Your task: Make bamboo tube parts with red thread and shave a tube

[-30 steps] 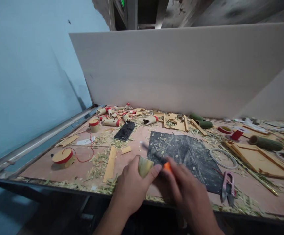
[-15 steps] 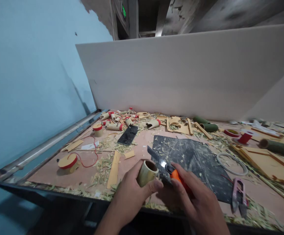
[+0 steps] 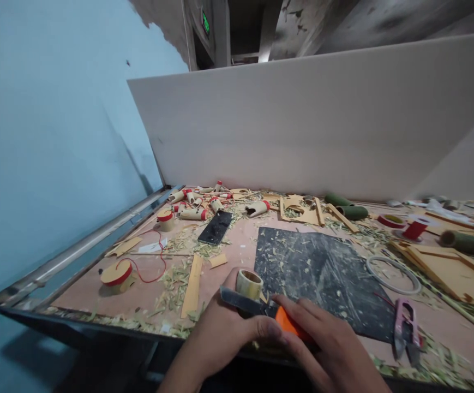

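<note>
Near the table's front edge, my left hand (image 3: 224, 327) is wrapped round a short hollow bamboo tube (image 3: 250, 284), its open end facing up and away. My right hand (image 3: 322, 338) grips the orange handle of a utility knife (image 3: 288, 322). The knife's wide blade points left and lies across the near side of the tube, above my left thumb. My left thumb reaches over to the knife and right fingertips. The lower part of the tube is hidden by the blade and my left hand.
A dark cutting mat (image 3: 314, 273) strewn with shavings lies beyond my hands. Pink-handled snips (image 3: 406, 330) and a clear ring (image 3: 394, 274) are at right. A phone (image 3: 215, 227) lies behind, near several red-ended bamboo pieces (image 3: 191, 213). A red-rimmed disc (image 3: 116, 273) sits left.
The knife blade has swung from pointing up and away to lying leftward across the tube. My right hand has come closer to my left, and the tube has tipped slightly.
</note>
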The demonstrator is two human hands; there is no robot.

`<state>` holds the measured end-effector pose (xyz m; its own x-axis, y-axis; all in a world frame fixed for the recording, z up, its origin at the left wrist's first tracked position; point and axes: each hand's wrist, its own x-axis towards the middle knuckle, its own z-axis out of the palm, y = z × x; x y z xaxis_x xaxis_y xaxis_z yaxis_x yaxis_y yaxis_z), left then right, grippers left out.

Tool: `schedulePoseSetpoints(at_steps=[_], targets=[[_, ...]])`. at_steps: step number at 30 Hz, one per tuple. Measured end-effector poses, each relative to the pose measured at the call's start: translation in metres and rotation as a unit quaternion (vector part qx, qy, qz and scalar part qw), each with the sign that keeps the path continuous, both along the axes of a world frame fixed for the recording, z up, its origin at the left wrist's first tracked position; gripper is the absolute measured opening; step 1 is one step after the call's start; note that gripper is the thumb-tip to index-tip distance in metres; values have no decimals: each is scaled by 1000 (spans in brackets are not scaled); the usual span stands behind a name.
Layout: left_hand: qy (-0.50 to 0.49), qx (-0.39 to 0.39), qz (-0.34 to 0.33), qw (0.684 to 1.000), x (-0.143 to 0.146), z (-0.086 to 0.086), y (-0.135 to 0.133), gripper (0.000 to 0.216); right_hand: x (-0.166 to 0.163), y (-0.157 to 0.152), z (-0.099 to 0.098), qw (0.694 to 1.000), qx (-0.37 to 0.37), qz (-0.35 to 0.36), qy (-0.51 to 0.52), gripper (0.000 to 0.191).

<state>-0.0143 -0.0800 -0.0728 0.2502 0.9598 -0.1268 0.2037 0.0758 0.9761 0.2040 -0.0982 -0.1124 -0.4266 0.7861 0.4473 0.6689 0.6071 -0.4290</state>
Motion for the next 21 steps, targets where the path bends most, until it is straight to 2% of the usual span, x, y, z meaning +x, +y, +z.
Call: schedulePoseSetpoints(at_steps=[4,7,11,15,18,21], targets=[[0,-11,-11,1000,-1,4,0,42,-1,1,-1,1000,-10,-3,-4,44],[48,17,0,999,-1,6,-1,37,-2,0,-2,1000,8,-15,-7,45],[122,53,29,991,2,6,1,37,-5,-1,-2,997,47,-49,-24,47],[168,47,79,982,8,4,1,39,-9,0,-2,994,64,-80,-22,52],[184,45,106,976,9,1,0,46,-10,4,-3,987,67,-148,3,52],[159,61,89,981,6,-4,-1,48,-11,8,-3,974,62,-217,23,52]])
